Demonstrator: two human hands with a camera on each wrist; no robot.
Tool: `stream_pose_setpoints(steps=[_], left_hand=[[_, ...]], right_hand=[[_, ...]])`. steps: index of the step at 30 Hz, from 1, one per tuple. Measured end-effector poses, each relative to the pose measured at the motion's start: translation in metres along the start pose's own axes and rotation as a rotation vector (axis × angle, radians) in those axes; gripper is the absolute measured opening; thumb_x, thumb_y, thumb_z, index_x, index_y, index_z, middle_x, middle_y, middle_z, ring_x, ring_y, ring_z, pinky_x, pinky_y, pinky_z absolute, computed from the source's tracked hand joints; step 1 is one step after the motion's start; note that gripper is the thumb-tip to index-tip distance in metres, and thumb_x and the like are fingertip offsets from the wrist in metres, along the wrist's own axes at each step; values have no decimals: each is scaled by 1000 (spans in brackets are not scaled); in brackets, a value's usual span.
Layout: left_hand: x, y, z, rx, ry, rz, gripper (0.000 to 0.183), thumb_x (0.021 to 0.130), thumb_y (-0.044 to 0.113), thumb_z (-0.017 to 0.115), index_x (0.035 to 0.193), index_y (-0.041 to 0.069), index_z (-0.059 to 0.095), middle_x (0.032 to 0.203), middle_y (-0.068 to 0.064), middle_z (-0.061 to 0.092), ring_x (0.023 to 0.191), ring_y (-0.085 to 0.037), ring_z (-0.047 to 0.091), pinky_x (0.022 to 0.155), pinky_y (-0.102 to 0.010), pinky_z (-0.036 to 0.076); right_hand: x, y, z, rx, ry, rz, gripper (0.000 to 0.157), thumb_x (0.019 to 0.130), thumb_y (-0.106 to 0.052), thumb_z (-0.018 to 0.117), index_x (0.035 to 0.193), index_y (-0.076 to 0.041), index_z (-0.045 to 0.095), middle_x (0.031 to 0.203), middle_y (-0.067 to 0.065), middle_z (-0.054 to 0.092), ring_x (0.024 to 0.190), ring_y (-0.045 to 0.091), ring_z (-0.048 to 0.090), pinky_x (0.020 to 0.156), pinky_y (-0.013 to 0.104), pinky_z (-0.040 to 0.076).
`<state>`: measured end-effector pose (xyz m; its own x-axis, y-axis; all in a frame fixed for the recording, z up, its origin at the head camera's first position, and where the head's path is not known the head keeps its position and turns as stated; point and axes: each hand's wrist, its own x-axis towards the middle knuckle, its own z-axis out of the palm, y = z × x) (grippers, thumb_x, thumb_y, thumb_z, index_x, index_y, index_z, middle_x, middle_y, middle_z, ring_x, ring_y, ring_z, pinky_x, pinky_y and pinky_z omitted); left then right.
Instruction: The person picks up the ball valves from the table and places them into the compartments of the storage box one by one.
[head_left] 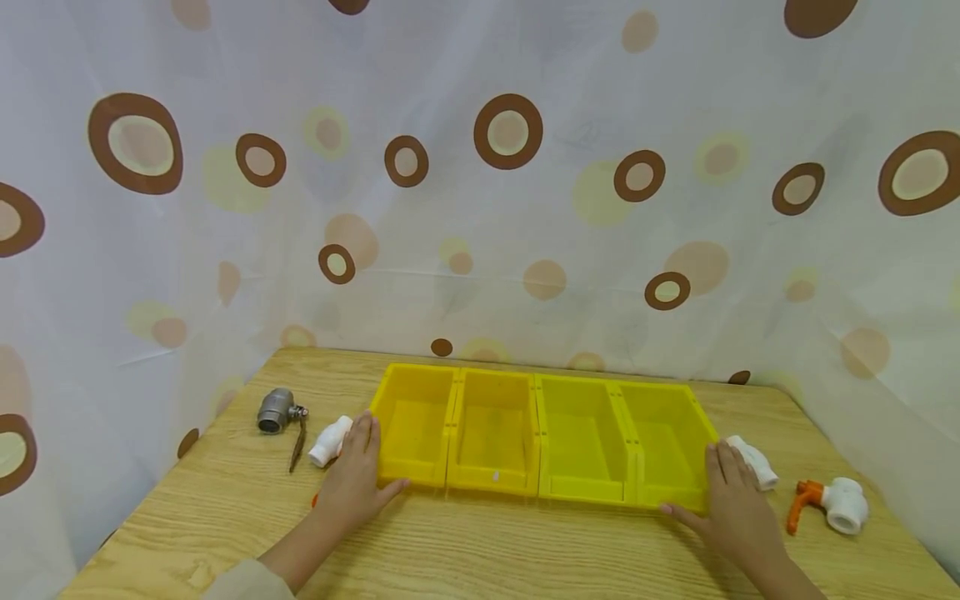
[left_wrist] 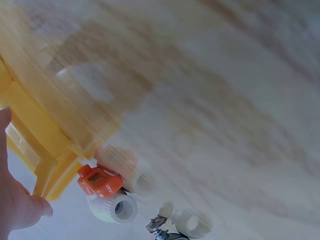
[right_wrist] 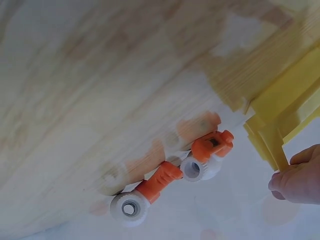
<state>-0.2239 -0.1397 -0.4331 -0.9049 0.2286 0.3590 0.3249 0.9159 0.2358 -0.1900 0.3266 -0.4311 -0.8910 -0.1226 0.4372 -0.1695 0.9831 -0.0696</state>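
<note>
Several yellow plastic storage bins (head_left: 585,489) stand side by side in a row on the wooden table. My left hand (head_left: 352,483) lies against the row's left end, fingers straight along the side wall and thumb spread toward the front. At the opposite end, my right hand (head_left: 738,504) rests the same way on the outer bin's side and front corner. A white plastic valve (head_left: 331,442) sits just beyond the left fingers; its orange handle (left_wrist: 100,181) shows in the left wrist view. Another white valve (head_left: 753,462) lies behind the right hand, partly covered by it.
A grey metal ball valve (head_left: 277,411) with a lever lies at the far left. Toward the right edge is a white valve (head_left: 846,506) with an orange handle (head_left: 804,504). A dotted curtain (head_left: 510,217) hangs behind and beside the table (head_left: 480,550).
</note>
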Motion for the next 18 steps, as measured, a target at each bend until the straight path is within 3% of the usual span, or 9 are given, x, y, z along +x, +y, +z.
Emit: stream_pose_setpoints(steps=[11, 18], left_hand=[[-3, -3, -1, 61, 8, 31, 94, 76, 43, 72, 134, -18, 32, 143, -34, 29, 134, -44, 30, 99, -47, 42], [-3, -5, -1, 43, -2, 28, 94, 76, 42, 72, 135, -18, 31, 143, -34, 28, 134, -45, 29, 103, -49, 38]], right_hand=[[-3, -1, -3, -8, -43, 9, 108, 69, -61, 68, 127, 24, 36, 132, 43, 34, 121, 53, 34, 103, 61, 27], [-4, -3, -5, -21, -34, 9, 108, 68, -62, 69, 126, 24, 36, 131, 43, 36, 120, 52, 35, 103, 60, 28]])
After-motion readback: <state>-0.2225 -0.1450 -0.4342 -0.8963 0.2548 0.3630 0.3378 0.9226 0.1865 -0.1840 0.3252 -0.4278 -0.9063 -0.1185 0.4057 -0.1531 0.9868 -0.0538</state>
